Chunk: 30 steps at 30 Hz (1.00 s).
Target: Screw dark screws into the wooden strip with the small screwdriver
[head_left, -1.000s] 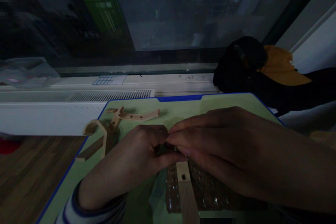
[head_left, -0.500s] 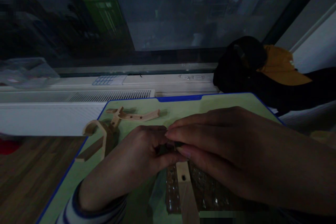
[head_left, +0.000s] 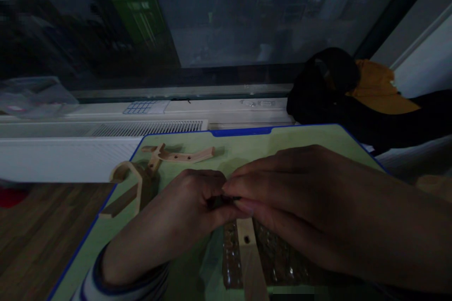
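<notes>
My left hand (head_left: 176, 218) and my right hand (head_left: 303, 202) meet fingertip to fingertip over a green cutting mat (head_left: 247, 143). Both pinch a small dark thing between them that I cannot make out. Just below the fingers lies a pale wooden strip (head_left: 249, 254) with a hole in it, resting on a dark bubbly sheet (head_left: 282, 258). Curved wooden parts (head_left: 178, 154) lie on the mat beyond my left hand, and a hooked wooden piece (head_left: 129, 183) sits at the mat's left edge.
A white radiator grille and sill (head_left: 106, 136) run along a dark window behind the mat. A black and orange garment (head_left: 353, 94) lies at the right. Brown wooden tabletop (head_left: 35, 240) shows at the left.
My fingertips have shifted slightly against each other at the pinch; otherwise the hands and wooden parts stay where they were.
</notes>
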Each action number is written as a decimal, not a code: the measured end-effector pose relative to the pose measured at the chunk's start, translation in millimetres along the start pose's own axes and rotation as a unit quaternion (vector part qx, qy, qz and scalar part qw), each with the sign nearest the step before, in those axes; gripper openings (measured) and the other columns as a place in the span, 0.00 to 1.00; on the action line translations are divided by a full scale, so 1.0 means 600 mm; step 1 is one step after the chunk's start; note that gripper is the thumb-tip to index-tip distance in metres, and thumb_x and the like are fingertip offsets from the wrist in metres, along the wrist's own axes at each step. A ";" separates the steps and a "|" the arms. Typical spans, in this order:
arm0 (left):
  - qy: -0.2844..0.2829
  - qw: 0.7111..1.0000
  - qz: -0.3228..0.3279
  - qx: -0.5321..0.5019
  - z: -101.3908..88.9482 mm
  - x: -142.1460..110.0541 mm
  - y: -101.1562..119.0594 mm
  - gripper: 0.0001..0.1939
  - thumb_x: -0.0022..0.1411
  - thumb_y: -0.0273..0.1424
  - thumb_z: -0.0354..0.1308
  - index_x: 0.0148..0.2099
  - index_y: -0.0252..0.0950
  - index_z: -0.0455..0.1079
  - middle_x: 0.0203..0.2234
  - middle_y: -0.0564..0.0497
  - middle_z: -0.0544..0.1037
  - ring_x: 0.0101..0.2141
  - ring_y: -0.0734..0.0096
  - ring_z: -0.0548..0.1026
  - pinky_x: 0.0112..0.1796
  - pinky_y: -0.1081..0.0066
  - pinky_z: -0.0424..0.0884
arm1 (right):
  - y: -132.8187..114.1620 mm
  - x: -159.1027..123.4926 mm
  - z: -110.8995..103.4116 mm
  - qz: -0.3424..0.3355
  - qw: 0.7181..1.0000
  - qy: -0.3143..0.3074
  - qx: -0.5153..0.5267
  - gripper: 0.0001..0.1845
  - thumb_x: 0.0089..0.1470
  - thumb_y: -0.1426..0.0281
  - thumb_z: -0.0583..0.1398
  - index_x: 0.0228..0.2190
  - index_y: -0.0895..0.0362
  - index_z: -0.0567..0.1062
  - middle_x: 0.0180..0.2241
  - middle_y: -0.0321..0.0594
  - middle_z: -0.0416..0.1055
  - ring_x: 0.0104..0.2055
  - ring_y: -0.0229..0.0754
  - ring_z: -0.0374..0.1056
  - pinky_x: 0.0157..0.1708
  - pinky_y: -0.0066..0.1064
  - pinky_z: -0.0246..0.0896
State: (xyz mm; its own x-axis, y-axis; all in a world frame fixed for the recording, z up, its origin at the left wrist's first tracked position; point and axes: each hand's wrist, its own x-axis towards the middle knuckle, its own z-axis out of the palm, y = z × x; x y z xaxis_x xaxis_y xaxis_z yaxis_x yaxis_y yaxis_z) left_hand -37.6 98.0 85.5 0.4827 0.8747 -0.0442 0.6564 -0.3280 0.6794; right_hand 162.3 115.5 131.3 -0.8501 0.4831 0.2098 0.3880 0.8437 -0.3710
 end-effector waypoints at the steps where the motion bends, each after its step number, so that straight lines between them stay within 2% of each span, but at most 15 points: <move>1: 0.000 1.000 0.003 0.001 0.000 0.000 0.000 0.06 0.56 0.25 0.55 0.29 0.37 0.72 0.21 0.58 0.74 0.23 0.77 0.71 0.29 0.78 0.67 | 0.000 -0.001 0.000 -0.001 1.000 -0.002 0.001 0.07 0.56 0.73 0.54 0.37 0.55 0.71 0.39 0.37 0.74 0.38 0.41 0.70 0.37 0.33 0.61; 4: -0.003 1.000 0.007 0.000 -0.001 -0.001 0.000 0.06 0.57 0.29 0.55 0.29 0.36 0.72 0.20 0.58 0.73 0.22 0.78 0.69 0.31 0.77 0.68 | 0.000 -0.002 0.001 0.005 1.000 -0.009 0.004 0.07 0.56 0.73 0.54 0.38 0.54 0.70 0.40 0.34 0.73 0.39 0.40 0.69 0.37 0.33 0.61; 9: -0.013 1.000 0.014 -0.009 -0.001 -0.001 0.002 0.12 0.60 0.37 0.54 0.29 0.37 0.72 0.22 0.57 0.75 0.24 0.76 0.71 0.30 0.77 0.67 | 0.001 0.000 0.002 0.012 1.000 -0.018 0.005 0.10 0.56 0.72 0.55 0.41 0.53 0.69 0.38 0.32 0.73 0.37 0.38 0.69 0.35 0.31 0.59; 12: -0.005 1.000 0.000 0.009 -0.002 0.000 0.004 0.15 0.59 0.41 0.54 0.27 0.36 0.71 0.20 0.57 0.74 0.24 0.75 0.72 0.30 0.76 0.68 | 0.001 0.001 0.001 0.017 1.000 -0.020 0.007 0.14 0.55 0.74 0.55 0.45 0.52 0.68 0.39 0.32 0.72 0.38 0.38 0.68 0.36 0.31 0.59; 15: 0.009 0.999 -0.014 0.036 -0.003 0.001 0.005 0.16 0.56 0.43 0.56 0.26 0.36 0.71 0.19 0.56 0.73 0.24 0.73 0.73 0.29 0.76 0.68 | 0.001 0.001 0.000 0.018 1.000 -0.009 0.004 0.14 0.55 0.75 0.55 0.44 0.53 0.69 0.40 0.33 0.72 0.39 0.38 0.68 0.38 0.31 0.58; 18: 0.021 0.999 -0.008 0.037 -0.003 0.002 0.004 0.14 0.56 0.41 0.57 0.28 0.36 0.72 0.21 0.55 0.75 0.25 0.72 0.74 0.28 0.76 0.68 | -0.001 0.000 0.001 0.008 1.000 0.000 -0.003 0.12 0.56 0.72 0.55 0.43 0.54 0.69 0.39 0.35 0.73 0.38 0.39 0.69 0.37 0.31 0.59; 23: 0.027 0.999 0.030 -0.009 0.000 0.000 0.001 0.08 0.57 0.36 0.57 0.31 0.39 0.74 0.22 0.57 0.77 0.25 0.75 0.75 0.26 0.79 0.67 | -0.002 -0.003 0.000 0.012 1.000 0.017 -0.018 0.16 0.56 0.73 0.55 0.47 0.53 0.68 0.41 0.36 0.73 0.39 0.40 0.70 0.37 0.32 0.62; 27: 0.018 1.000 0.007 0.003 0.000 -0.003 -0.001 0.08 0.56 0.34 0.58 0.27 0.37 0.72 0.20 0.58 0.75 0.24 0.75 0.74 0.25 0.79 0.66 | 0.000 -0.007 0.001 -0.017 1.000 0.018 -0.015 0.16 0.53 0.78 0.55 0.44 0.54 0.70 0.43 0.36 0.73 0.40 0.40 0.70 0.37 0.30 0.62; 30: 0.008 1.000 0.008 0.006 -0.001 -0.004 0.000 0.06 0.57 0.30 0.56 0.29 0.38 0.73 0.20 0.59 0.75 0.23 0.77 0.73 0.25 0.79 0.66 | 0.002 -0.005 0.004 -0.022 0.999 0.026 -0.014 0.16 0.52 0.78 0.55 0.43 0.54 0.70 0.42 0.35 0.73 0.40 0.40 0.70 0.36 0.30 0.61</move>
State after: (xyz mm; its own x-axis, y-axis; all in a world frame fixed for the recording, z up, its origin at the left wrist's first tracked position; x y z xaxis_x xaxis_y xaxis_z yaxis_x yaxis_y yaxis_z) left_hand -39.0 96.4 86.2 0.4843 0.8747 -0.0217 0.6551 -0.3460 0.6717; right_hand 164.1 114.4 127.9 -0.8476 0.4557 0.2719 0.3607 0.8706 -0.3347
